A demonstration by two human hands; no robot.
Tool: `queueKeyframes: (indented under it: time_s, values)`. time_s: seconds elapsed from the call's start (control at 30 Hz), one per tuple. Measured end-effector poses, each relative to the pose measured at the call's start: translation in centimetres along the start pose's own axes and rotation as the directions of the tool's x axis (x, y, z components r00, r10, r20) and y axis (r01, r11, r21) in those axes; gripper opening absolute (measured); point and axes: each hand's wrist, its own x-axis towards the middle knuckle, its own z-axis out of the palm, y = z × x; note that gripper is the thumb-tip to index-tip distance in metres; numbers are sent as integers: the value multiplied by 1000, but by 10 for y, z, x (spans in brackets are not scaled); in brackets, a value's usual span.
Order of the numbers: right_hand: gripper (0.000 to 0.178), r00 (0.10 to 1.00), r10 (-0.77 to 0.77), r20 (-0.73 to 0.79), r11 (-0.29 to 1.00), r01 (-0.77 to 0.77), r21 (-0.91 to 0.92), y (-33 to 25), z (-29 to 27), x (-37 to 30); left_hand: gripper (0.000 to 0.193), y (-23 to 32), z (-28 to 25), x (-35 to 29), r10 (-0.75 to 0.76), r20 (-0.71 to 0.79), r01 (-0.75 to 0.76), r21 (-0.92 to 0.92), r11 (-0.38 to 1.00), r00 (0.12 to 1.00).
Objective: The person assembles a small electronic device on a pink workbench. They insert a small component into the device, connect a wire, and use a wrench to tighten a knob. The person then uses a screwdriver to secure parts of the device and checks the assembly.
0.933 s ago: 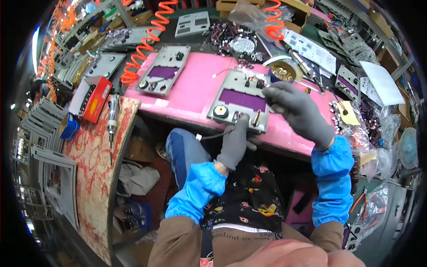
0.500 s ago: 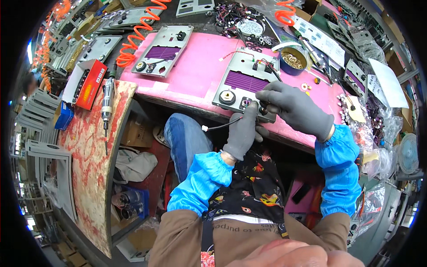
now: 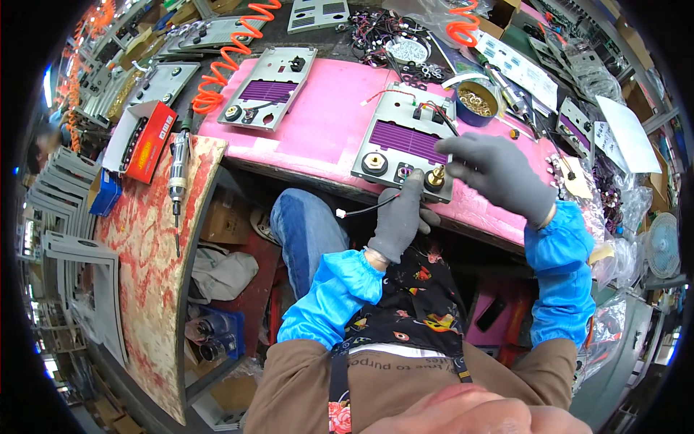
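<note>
A grey metal panel (image 3: 367, 143) with a purple slotted grille (image 3: 406, 142) lies at the near edge of the pink mat. My left hand (image 3: 397, 220), in a grey glove, grips its near edge, thumb on top by a small square part (image 3: 404, 172). A black cable (image 3: 372, 209) with a white connector runs out beside that hand. At the panel's near right corner stands a brass fitting (image 3: 436, 176) on a black base. My gloved right hand (image 3: 499, 173) hovers just right of it, fingers bent and apart. A round black-rimmed fitting (image 3: 374, 163) sits at the near left corner.
A second panel (image 3: 285, 72) lies farther left on the mat. Behind my right hand stands a round tin (image 3: 494, 108) of brass rings. An electric screwdriver (image 3: 177, 177) and a red box (image 3: 150, 141) rest on the worn side table (image 3: 137, 289). Orange coiled hoses (image 3: 217, 76) hang down.
My right hand has drawn back to the right from the panel's corner, uncovering the brass fitting. My left hand keeps its grip on the edge.
</note>
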Motion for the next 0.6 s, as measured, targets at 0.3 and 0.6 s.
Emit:
queueKeyframes:
  time_s: [0.3,0.6]
  values:
    - [25,996,75,-53,996,-77,-37,-1,23,8,53,-4,-1,2,-3,-8,3,47,999,1000]
    - [17,904,364,-223,808,-426,-406,135,-43,53,49,-3,5,1,-17,-60,19,20,1000,998]
